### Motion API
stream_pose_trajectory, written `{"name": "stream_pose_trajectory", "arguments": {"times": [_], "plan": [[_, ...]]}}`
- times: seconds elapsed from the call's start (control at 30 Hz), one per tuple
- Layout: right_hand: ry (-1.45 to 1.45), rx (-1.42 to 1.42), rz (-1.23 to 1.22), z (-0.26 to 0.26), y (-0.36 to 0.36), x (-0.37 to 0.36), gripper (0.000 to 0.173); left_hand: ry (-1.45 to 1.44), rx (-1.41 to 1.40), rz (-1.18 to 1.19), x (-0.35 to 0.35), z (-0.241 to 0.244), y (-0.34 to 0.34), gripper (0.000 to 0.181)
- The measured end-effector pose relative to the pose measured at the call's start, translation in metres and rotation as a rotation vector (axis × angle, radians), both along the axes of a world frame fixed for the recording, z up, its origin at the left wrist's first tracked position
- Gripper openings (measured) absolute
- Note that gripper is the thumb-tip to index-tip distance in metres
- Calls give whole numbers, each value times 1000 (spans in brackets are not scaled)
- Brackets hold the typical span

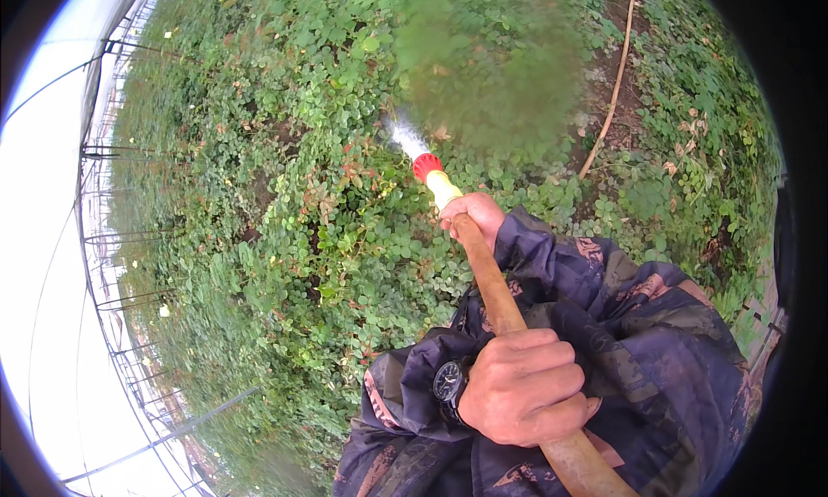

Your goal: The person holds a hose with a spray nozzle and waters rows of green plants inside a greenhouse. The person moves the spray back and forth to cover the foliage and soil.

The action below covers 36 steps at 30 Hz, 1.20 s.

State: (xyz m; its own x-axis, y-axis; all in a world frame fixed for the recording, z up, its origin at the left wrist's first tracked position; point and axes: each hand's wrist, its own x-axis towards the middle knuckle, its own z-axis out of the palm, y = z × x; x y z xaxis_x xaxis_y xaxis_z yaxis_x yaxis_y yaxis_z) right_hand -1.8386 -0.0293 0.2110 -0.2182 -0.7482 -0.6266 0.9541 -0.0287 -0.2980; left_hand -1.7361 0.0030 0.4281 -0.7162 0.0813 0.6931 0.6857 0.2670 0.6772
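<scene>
My right hand (475, 214) is wrapped around the base of a spray nozzle (442, 185) with a yellow body and a red ribbed head. White water spray (406, 135) leaves the nozzle over leafy plants. From the nozzle a thick tan hose (490, 277) runs down towards my body. Lower down, my left hand (527, 390) grips this hose, knuckles up, with a black wristwatch (447, 380) on the wrist. Both arms are in dark patterned sleeves, and the left palm is hidden.
Dense green plants (259, 290) spread ahead and to both sides, with scattered pale flowers. A thin bare pole (614, 89) slants over brown soil at the upper right. Metal bars (162, 440) and a greenhouse-like frame with pale sheeting line the left.
</scene>
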Motion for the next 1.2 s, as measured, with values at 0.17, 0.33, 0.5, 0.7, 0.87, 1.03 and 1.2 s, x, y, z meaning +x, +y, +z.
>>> {"name": "stream_pose_trajectory", "arguments": {"times": [0.17, 0.33, 0.5, 0.7, 0.87, 1.03, 1.2], "plan": [[50, 20, -28, -1, 0, -8, 19, 0, -4, -20, -7, 2, 0, 33], [32, -5, -43, 3, 8, -22, 22, 0, -17, -32, -14, 3, 1, 34], [32, -26, -67, 7, 12, -31, 20, 15, -7, -64, -21, 5, 3, 32], [96, -34, -54, 6, 15, -39, 14, 26, -21, -80, -28, 8, 4, 30], [123, -24, -37, 4, 28, -52, 17, 26, 7, -67, -28, 9, 8, 26], [170, 15, 18, -4, 44, -68, 17, 65, 18, -67, -32, 7, 11, 24], [176, 14, 68, -7, 56, -83, 22, 96, 56, -5, -45, 5, 15, 22]]}}
